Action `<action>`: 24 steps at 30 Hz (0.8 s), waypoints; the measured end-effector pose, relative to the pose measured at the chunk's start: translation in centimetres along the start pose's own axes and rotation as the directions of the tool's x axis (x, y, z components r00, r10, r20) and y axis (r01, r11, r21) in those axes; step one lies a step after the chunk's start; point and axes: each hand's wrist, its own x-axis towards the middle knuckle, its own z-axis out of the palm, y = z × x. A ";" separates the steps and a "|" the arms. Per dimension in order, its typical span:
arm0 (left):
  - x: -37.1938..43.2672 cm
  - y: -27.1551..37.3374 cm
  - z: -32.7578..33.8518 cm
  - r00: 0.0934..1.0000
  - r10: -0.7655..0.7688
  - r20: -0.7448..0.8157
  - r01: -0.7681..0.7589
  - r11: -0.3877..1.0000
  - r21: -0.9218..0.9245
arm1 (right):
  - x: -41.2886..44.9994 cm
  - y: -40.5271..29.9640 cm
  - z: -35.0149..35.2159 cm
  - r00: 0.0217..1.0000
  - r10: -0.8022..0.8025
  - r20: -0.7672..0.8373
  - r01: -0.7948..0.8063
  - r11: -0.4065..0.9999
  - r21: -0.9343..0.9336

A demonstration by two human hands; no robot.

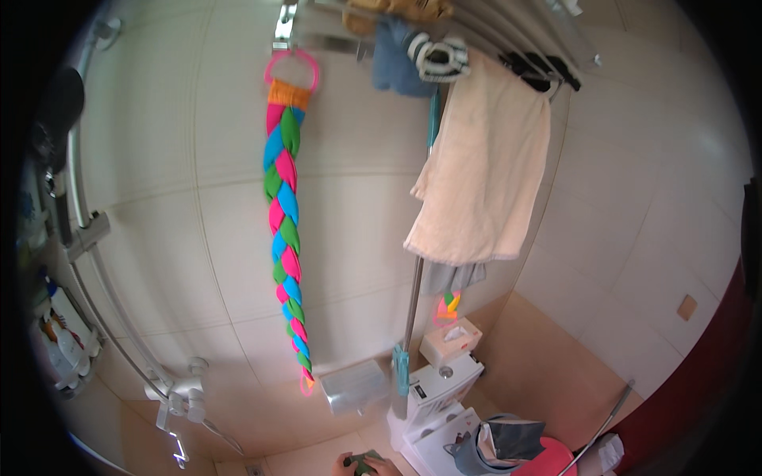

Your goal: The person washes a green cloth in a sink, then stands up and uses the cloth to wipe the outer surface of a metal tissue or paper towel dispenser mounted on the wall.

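At the bottom edge of the head view, my left hand (342,464) and my right hand (382,466) are close together over the floor. Between them is a dark green item (363,461), too small to name, with the fingers of both hands on it. The lower parts of both hands are cut off by the picture's edge. Above them, a metal toilet-paper holder (355,388) is fixed to the tiled wall. A braided pink, blue and green fabric strap (290,232) hangs from a pink ring to the left.
A shower mixer (178,395) and hose are at left, beside a shelf of bottles (68,345). A beige towel (485,172) hangs from a rack, before a mop pole (414,297). A white cabinet (443,387), grey bin (467,455) and pink basin (550,458) stand lower right.
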 end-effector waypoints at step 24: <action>-7.3 22.1 5.7 0.785 0.156 0.599 -0.362 0.901 0.240 | -0.8 -3.2 -4.0 0.863 0.505 -0.008 -0.215 0.382 0.899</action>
